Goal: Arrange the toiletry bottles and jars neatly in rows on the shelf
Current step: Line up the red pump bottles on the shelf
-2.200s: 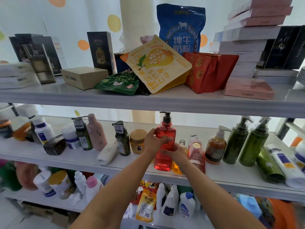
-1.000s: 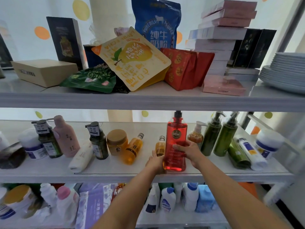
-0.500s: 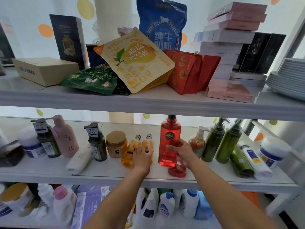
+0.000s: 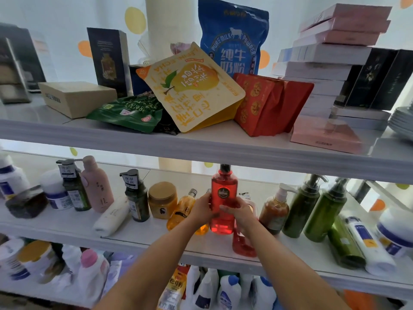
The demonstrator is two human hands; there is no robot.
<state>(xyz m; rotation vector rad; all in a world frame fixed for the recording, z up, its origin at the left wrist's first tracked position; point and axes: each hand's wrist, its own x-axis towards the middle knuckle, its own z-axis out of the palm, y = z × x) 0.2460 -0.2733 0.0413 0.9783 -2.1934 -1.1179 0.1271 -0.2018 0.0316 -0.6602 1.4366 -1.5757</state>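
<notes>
Centrally on the middle shelf [image 4: 143,234], a tall red pump bottle [image 4: 224,186] stands upright. Both the left hand [image 4: 201,209] and right hand [image 4: 241,212] curl fingers round its waist. Seemingly full of liquid, it probably feels heavy and slick, better held by the body than the pump.

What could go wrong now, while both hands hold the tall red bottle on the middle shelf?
The pump of the red bottle sits close under the upper shelf; lifting it may knock them together. The amber bottle leans right beside the left hand, so a nudge could topple it.
</notes>
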